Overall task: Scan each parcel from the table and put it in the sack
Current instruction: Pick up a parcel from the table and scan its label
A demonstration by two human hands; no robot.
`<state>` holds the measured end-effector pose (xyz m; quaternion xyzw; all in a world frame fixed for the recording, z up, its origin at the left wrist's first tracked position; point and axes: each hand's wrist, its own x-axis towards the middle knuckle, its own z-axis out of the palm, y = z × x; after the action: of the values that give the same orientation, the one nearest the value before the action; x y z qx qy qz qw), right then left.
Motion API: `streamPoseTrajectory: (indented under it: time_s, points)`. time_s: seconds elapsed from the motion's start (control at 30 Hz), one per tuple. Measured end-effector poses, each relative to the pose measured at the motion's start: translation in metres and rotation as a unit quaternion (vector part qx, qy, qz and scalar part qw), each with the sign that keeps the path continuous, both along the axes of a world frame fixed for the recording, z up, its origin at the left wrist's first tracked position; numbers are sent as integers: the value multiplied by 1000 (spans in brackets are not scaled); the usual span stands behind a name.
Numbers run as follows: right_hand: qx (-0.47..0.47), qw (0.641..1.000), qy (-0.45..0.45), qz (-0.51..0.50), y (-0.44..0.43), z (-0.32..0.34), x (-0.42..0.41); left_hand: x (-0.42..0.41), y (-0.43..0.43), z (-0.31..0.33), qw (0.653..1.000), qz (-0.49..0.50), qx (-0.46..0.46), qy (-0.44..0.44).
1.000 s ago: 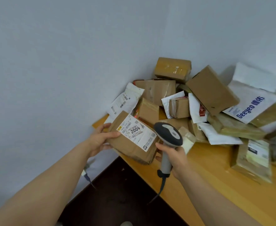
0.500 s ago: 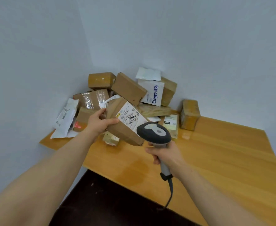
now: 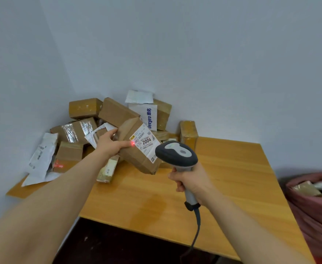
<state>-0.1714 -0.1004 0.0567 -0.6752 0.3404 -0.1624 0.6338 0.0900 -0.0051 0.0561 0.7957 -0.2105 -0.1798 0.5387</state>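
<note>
The parcel (image 3: 137,159) is matt brown cardboard, its label (image 3: 146,141) smooth white paper. The scanner (image 3: 176,154) is matt grey plastic; the counter (image 3: 223,178) lacquered wood, faintly glossy. At the parcel's nine o'clock, a taped box (image 3: 74,130) shines. The sack (image 3: 312,216) looks like dull pink cloth.

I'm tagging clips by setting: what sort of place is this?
Likely a courier parcel-sorting spot: taped cardboard boxes and mailers piled on a wooden table, a handheld barcode scanner in the right hand aimed at the box labelled 2004 in the left hand, and a pink sack holding parcels.
</note>
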Motion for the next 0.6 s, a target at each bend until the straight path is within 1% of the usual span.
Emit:
streamPoseTrajectory:
  time_s: [0.6]
  points:
    - [5, 999, 5, -46, 20, -5, 23, 28, -10, 0, 998, -55, 30, 0]
